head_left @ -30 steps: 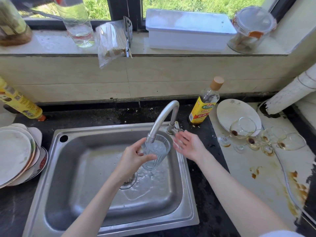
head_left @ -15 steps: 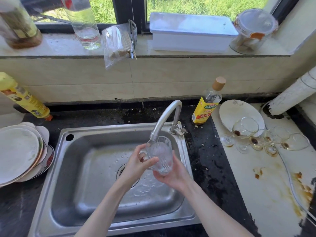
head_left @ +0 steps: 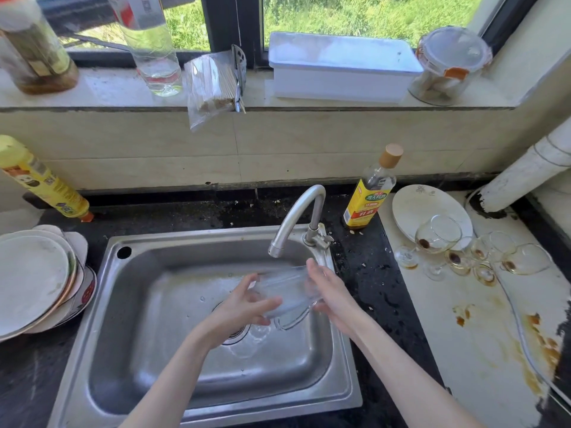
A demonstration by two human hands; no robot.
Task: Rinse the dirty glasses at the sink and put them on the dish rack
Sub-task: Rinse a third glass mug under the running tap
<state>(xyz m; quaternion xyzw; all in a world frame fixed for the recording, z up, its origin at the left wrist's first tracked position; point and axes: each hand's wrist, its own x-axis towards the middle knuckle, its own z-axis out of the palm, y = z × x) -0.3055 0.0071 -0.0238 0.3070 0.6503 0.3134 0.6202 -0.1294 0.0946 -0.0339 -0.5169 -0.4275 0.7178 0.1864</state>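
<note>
**Glass tipped between both hands over the sink**

A clear glass (head_left: 285,296) lies tilted on its side above the steel sink (head_left: 148,304), just below the faucet (head_left: 296,217) spout; it is blurred, so its rim and base are hard to tell apart. The left hand (head_left: 244,307) curls round its near-left side, thumb across the front; the right hand (head_left: 332,291) presses against its right end with the fingers fairly straight — whether they wrap the glass cannot be told. The glass sits between the two palms, over the drain (head_left: 234,332).

On the stained counter to the right lie several dirty stemmed glasses (head_left: 457,251) on their sides, touching a white plate (head_left: 417,205); a yellow-labelled bottle (head_left: 367,199) stands beside the faucet base; stacked plates (head_left: 34,279) rest left of the sink.
</note>
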